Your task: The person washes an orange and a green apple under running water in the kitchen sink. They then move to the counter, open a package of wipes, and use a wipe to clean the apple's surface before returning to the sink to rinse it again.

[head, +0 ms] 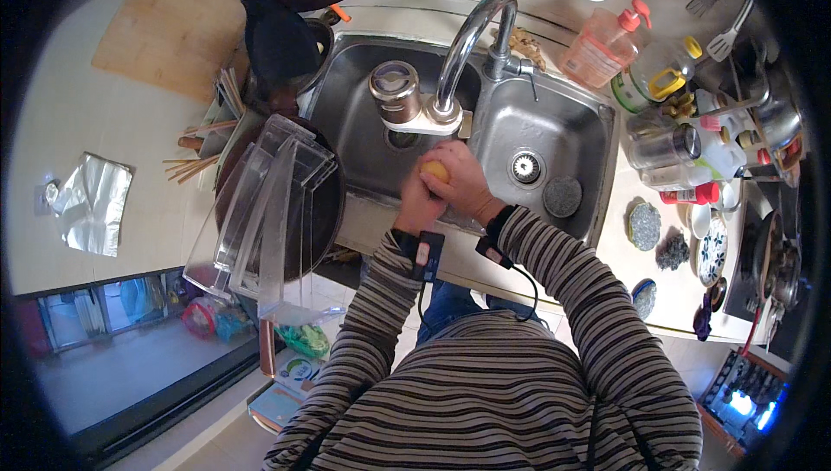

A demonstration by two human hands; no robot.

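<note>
My left hand (417, 198) and my right hand (464, 179) are pressed together over the near rim of the left sink basin (363, 172). Between them is a small yellow-orange thing (435, 171), mostly covered by the fingers; its kind cannot be told. Just beyond the hands, a chrome faucet (471, 36) arches down to a filter unit (396, 91) on its spout. Whether water runs is not plain. A round grey scouring pad (562, 196) lies in the right basin (513, 120).
Clear plastic bins (279, 211) rest on a dark round pan at the left, near my left forearm. Behind them are chopsticks (195, 167) and a wooden cutting board (169, 29). A pink pump bottle (600, 45), jars and more scouring pads (644, 226) line the right counter.
</note>
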